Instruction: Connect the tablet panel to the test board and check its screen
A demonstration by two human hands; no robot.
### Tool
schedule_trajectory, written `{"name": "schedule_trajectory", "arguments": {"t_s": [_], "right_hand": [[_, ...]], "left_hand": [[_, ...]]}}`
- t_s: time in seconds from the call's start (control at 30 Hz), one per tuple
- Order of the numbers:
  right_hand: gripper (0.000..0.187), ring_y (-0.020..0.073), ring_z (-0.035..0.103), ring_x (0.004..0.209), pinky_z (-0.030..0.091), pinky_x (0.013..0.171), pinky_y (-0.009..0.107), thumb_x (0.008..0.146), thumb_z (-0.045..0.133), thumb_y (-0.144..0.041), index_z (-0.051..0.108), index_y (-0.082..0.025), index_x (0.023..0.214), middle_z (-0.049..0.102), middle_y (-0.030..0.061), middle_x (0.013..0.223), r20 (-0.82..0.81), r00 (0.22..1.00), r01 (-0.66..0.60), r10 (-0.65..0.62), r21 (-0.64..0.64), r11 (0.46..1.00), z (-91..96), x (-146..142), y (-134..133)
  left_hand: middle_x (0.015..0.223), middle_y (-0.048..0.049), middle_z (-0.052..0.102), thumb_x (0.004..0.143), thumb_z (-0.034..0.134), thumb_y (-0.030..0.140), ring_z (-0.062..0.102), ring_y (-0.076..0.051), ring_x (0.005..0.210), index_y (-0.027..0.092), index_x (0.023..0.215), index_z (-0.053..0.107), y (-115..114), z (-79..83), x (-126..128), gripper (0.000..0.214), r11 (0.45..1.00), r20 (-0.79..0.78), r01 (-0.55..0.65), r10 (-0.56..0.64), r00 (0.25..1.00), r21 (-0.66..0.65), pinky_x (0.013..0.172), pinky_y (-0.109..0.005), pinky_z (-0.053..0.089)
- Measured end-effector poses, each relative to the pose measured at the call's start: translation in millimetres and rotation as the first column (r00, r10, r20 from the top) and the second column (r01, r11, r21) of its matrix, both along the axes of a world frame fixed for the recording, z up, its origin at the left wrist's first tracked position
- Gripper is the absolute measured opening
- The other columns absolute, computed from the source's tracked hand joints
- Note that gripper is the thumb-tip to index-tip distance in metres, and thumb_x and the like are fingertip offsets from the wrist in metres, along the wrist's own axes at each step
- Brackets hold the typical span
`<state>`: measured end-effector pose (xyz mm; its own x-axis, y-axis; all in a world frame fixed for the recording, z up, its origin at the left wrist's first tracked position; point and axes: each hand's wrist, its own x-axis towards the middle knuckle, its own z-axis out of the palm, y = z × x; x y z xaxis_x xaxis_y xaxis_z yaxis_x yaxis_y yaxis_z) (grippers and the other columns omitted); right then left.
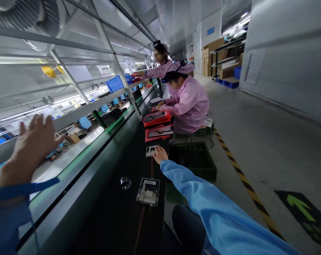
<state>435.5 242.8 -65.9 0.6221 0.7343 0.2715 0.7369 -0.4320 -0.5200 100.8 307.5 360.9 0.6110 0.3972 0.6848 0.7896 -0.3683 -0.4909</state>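
Note:
My left hand (pixel 34 148) is raised at the left with its fingers spread and nothing in it; a blue strap circles the wrist. My right hand (pixel 160 154) reaches forward over the black bench, its fingertips on the right edge of a small circuit board (pixel 150 151). Its fingers look bent onto the board, partly hiding it. Nearer to me lies a larger-looking circuit board (pixel 148 193) with pale parts and a white label. To its left sits a small clear roll, perhaps of tape (pixel 125 183).
Red trays (pixel 157 118) with dark-edged flat parts lie farther along the bench. A green conveyor edge (pixel 115 124) and metal frame run along the left. Two people in pink work beyond. A dark green crate (pixel 195 161) stands on the floor at right.

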Motion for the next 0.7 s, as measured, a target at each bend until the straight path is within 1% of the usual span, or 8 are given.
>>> {"name": "schedule_trajectory", "arguments": {"t_s": [0.03, 0.1, 0.17, 0.27, 0.37, 0.53, 0.6, 0.7], "right_hand": [[0.053, 0.0296, 0.038, 0.145, 0.027, 0.122, 0.040, 0.096, 0.049, -0.026, 0.054, -0.004, 0.144, 0.045, 0.0187, 0.154, -0.002, 1.000, 0.000, 0.000, 0.002, 1.000, -1.0, 0, 1], [0.054, 0.0307, 0.038, 0.145, 0.027, 0.122, 0.041, 0.095, 0.049, -0.024, 0.055, -0.002, 0.143, 0.044, 0.0194, 0.154, -0.002, 1.000, 0.002, -0.002, 0.005, 1.000, -3.7, 0, 2], [0.054, 0.0321, 0.038, 0.144, 0.026, 0.122, 0.042, 0.094, 0.049, -0.023, 0.054, -0.001, 0.143, 0.043, 0.0209, 0.154, 0.004, 1.000, 0.000, 0.000, 0.012, 1.000, -7.0, 1, 3], [0.055, 0.0341, 0.039, 0.143, 0.028, 0.121, 0.045, 0.094, 0.048, -0.025, 0.054, 0.000, 0.143, 0.043, 0.0224, 0.154, 0.015, 1.000, -0.015, 0.014, 0.024, 1.000, -12.3, 3, 5], [0.054, 0.0343, 0.042, 0.140, 0.029, 0.121, 0.044, 0.093, 0.048, -0.025, 0.056, 0.001, 0.140, 0.046, 0.0238, 0.151, 0.023, 0.999, -0.024, 0.022, 0.049, 0.999, -16.5, 6, 9], [0.053, 0.0282, 0.053, 0.128, 0.039, 0.115, 0.040, 0.091, 0.041, -0.023, 0.054, -0.002, 0.138, 0.057, 0.0218, 0.138, -0.002, 1.000, 0.024, -0.024, 0.175, 0.984, -26.2, 10, 4], [0.054, 0.0284, 0.054, 0.126, 0.044, 0.111, 0.044, 0.092, 0.034, -0.023, 0.052, -0.003, 0.139, 0.057, 0.0228, 0.137, -0.027, 0.995, 0.102, -0.098, 0.248, 0.964, -33.2, 16, -20], [0.048, 0.0276, 0.059, 0.119, 0.050, 0.103, 0.044, 0.092, 0.032, -0.023, 0.059, -0.007, 0.129, 0.062, 0.0221, 0.126, -0.045, 0.984, 0.175, -0.169, 0.328, 0.928, -46.4, 34, -93]], "left_hand": [[0.140, -0.0321, 0.050, 0.069, -0.032, 0.082, 0.040, -0.037, 0.142, -0.015, 0.134, 0.048, 14, 6.6, -10, 0.142, 0.998, 0.026, -0.064, 0.064, 0.998, 0.000, 0.112, -0.060, 0.029], [0.145, -0.0365, 0.042, 0.071, -0.024, 0.088, 0.033, -0.042, 0.145, -0.017, 0.140, 0.037, 30, 12.1, -31, 0.139, 0.963, 0.037, -0.238, 0.245, 0.969, -0.129, 0.113, -0.064, 0.023], [0.141, -0.0370, 0.045, 0.071, -0.005, 0.096, 0.038, -0.046, 0.140, -0.013, 0.141, 0.035, 35, 10.0, -47, 0.135, 0.896, -0.057, -0.362, 0.360, 0.931, -0.259, 0.108, -0.065, 0.030], [0.133, -0.0335, 0.050, 0.083, 0.007, 0.084, 0.047, -0.043, 0.131, -0.009, 0.135, 0.038, 36, 3.1, -55, 0.111, 0.874, -0.106, -0.430, 0.416, 0.903, -0.228, 0.100, -0.054, 0.042], [0.132, -0.0324, 0.049, 0.092, 0.006, 0.064, 0.048, -0.042, 0.128, -0.013, 0.130, 0.036, 41, 1.4, -51, 0.091, 0.874, -0.077, -0.419, 0.414, 0.907, -0.247, 0.098, -0.050, 0.042], [0.142, -0.0366, 0.037, 0.100, -0.007, 0.042, 0.039, -0.046, 0.134, -0.019, 0.135, 0.027, 50, 2.0, -48, 0.078, 0.904, 0.036, -0.313, 0.338, 0.941, -0.291, 0.108, -0.061, 0.028], [0.142, -0.0349, 0.041, 0.101, 0.005, 0.052, 0.039, -0.041, 0.135, -0.021, 0.133, 0.031, 44, -4.7, -46, 0.084, 0.933, 0.080, -0.252, 0.281, 0.956, -0.258, 0.109, -0.062, 0.025], [0.130, -0.0234, 0.059, 0.092, 0.025, 0.072, 0.042, -0.031, 0.132, -0.019, 0.123, 0.044, 16, -23.9, -36, 0.098, 0.975, 0.021, -0.074, 0.080, 0.997, -0.209, 0.113, -0.062, 0.018]]}}
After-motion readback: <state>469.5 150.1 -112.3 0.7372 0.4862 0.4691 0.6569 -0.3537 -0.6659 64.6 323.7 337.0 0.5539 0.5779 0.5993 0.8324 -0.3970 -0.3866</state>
